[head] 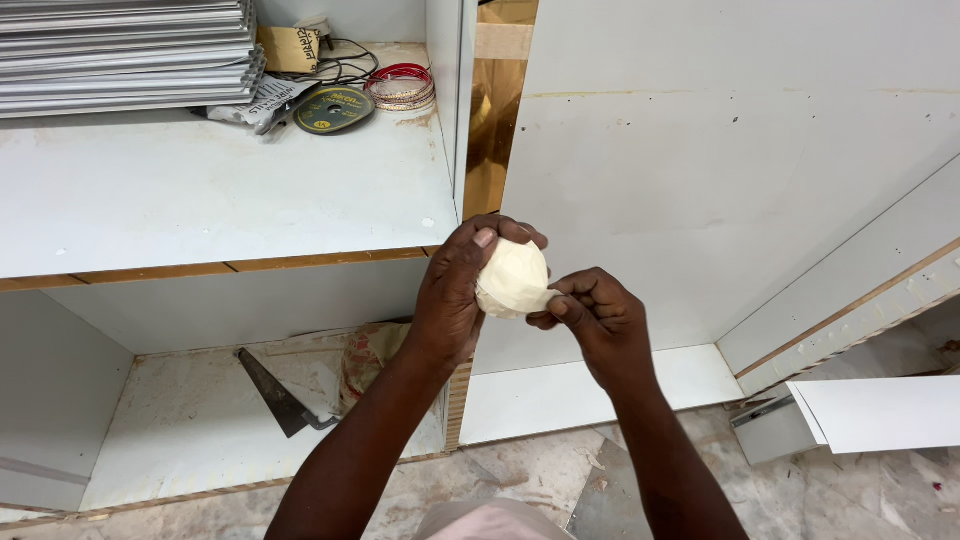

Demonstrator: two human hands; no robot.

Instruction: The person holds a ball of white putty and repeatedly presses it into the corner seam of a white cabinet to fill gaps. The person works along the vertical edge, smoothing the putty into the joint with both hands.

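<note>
- You are holding a cream-white, faceted lump of putty-like material [512, 278] in mid-air before the white laminate cabinet panel [720, 180], above the floor.
- It is looking soft, light and mouldable, likely a little tacky; its flattened faces suggest it is denting under pressure.
- Your left hand [455, 290] is cupping it closed from behind, the best place to support it.
- Your right hand [595, 315] is pinching its lower edge.
- A dark triangular trowel [278, 392] is lying on the lower shelf [180, 440].

White laminate shelving [200, 190] – dusty grey floor [520, 480], white panels [720, 150].
</note>
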